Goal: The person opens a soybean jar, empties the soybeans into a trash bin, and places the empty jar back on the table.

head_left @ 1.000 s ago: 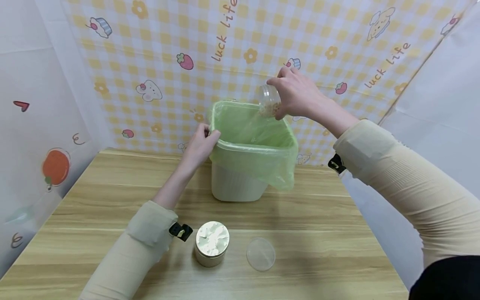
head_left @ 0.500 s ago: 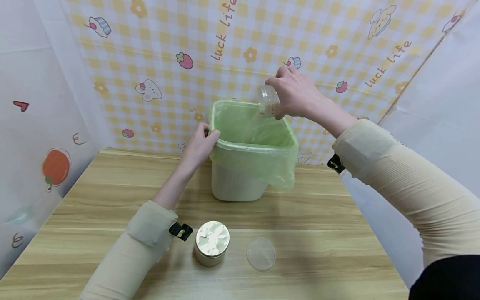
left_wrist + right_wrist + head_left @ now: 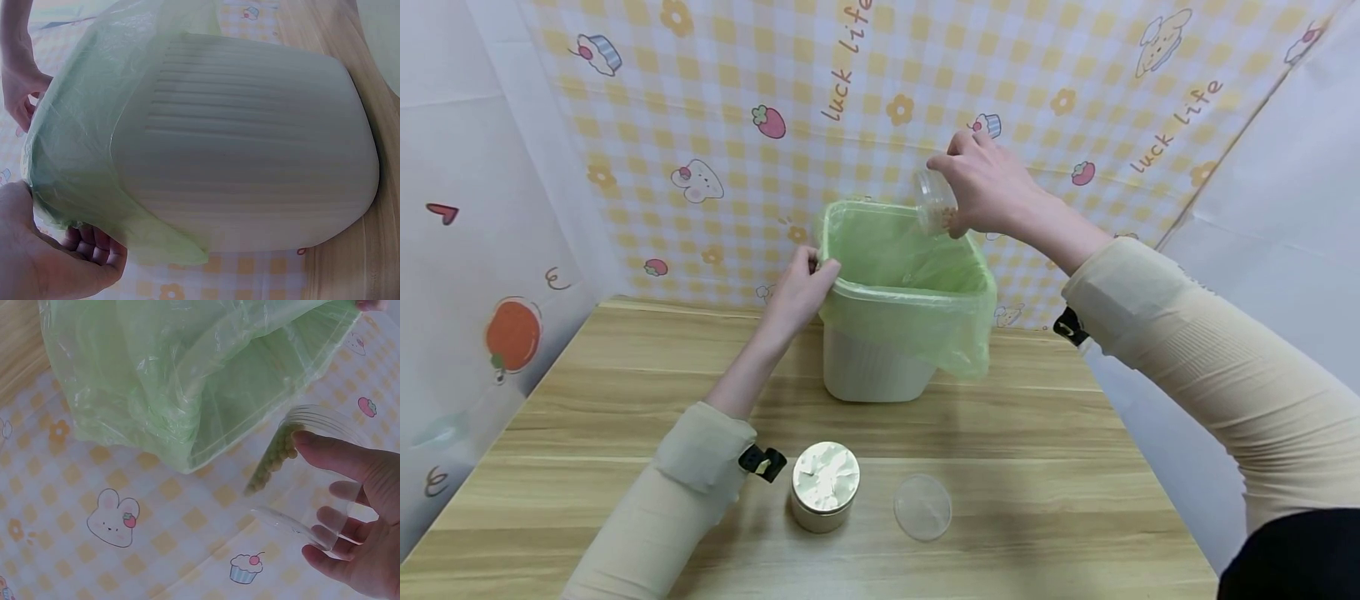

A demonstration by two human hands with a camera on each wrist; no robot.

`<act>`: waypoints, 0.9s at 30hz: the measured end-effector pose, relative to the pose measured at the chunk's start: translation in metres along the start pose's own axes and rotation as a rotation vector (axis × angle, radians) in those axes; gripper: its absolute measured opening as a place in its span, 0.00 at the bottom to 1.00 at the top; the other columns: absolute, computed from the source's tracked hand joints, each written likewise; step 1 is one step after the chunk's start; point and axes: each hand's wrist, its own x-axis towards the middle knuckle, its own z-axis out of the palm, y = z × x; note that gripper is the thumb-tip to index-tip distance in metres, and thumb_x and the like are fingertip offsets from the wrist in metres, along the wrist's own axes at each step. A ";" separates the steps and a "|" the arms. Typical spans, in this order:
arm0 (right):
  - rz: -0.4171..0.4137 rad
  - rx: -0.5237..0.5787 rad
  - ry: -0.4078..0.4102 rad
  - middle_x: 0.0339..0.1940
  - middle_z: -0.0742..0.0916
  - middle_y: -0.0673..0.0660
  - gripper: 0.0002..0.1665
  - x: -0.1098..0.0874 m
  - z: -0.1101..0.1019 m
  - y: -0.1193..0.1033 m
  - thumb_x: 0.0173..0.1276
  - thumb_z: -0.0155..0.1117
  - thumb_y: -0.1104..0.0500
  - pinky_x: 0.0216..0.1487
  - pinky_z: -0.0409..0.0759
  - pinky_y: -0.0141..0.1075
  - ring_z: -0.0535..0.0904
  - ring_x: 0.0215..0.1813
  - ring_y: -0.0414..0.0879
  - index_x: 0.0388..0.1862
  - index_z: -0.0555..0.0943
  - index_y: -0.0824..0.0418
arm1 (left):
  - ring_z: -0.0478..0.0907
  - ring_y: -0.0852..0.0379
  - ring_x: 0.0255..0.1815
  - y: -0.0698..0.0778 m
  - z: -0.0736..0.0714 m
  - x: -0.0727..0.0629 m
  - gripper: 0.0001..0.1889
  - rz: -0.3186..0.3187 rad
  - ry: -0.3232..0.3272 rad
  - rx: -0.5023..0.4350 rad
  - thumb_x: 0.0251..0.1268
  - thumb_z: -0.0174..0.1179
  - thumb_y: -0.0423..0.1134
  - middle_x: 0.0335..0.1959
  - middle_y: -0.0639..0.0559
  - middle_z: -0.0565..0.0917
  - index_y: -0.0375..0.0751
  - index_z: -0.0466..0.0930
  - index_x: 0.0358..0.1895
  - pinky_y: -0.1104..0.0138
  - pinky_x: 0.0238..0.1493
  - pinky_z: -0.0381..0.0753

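Note:
A white ribbed trash bin point(image 3: 877, 371) stands at the back of the table, lined with a green trash bag point(image 3: 917, 323) folded over its rim. My left hand point(image 3: 800, 292) grips the bag-covered rim at the left corner, thumb on top; the left wrist view shows its fingers curled below the rim. Over the bin's right side, my right hand point(image 3: 996, 190) holds a clear plastic jar point(image 3: 931, 202) tipped with its mouth toward the bag. Small round yellowish beans point(image 3: 273, 464) lie along the jar's lower wall in the right wrist view.
In front of the bin, a jar with a crinkled foil-like top point(image 3: 824, 483) stands upright. To its right a clear round lid point(image 3: 922, 507) lies flat on the wooden table point(image 3: 1045, 467). A checked cloth backdrop point(image 3: 715, 108) hangs right behind the bin.
My right hand has shifted slightly left with the tipped jar, and fewer beans show in it. My left hand, the bin and the things on the table stay put.

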 end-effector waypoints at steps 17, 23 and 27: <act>-0.022 -0.039 0.032 0.65 0.75 0.71 0.56 -0.001 -0.001 -0.003 0.44 0.86 0.58 0.63 0.73 0.62 0.68 0.63 0.68 0.74 0.71 0.62 | 0.68 0.50 0.46 -0.001 0.001 0.000 0.21 -0.003 -0.002 -0.010 0.69 0.48 0.51 0.44 0.48 0.70 0.41 0.66 0.57 0.62 0.45 0.70; -0.037 -0.056 0.040 0.64 0.75 0.70 0.56 -0.001 0.001 -0.005 0.44 0.86 0.60 0.63 0.74 0.62 0.68 0.64 0.68 0.74 0.71 0.62 | 0.68 0.50 0.46 -0.001 0.000 0.000 0.21 -0.002 -0.005 -0.018 0.69 0.48 0.50 0.44 0.49 0.69 0.41 0.66 0.57 0.62 0.45 0.70; -0.051 -0.061 0.048 0.64 0.75 0.70 0.54 0.000 0.002 -0.006 0.44 0.83 0.62 0.62 0.73 0.61 0.68 0.64 0.67 0.74 0.71 0.62 | 0.68 0.50 0.45 -0.001 0.000 0.001 0.21 -0.001 -0.004 -0.018 0.68 0.48 0.50 0.43 0.49 0.69 0.41 0.66 0.57 0.63 0.45 0.70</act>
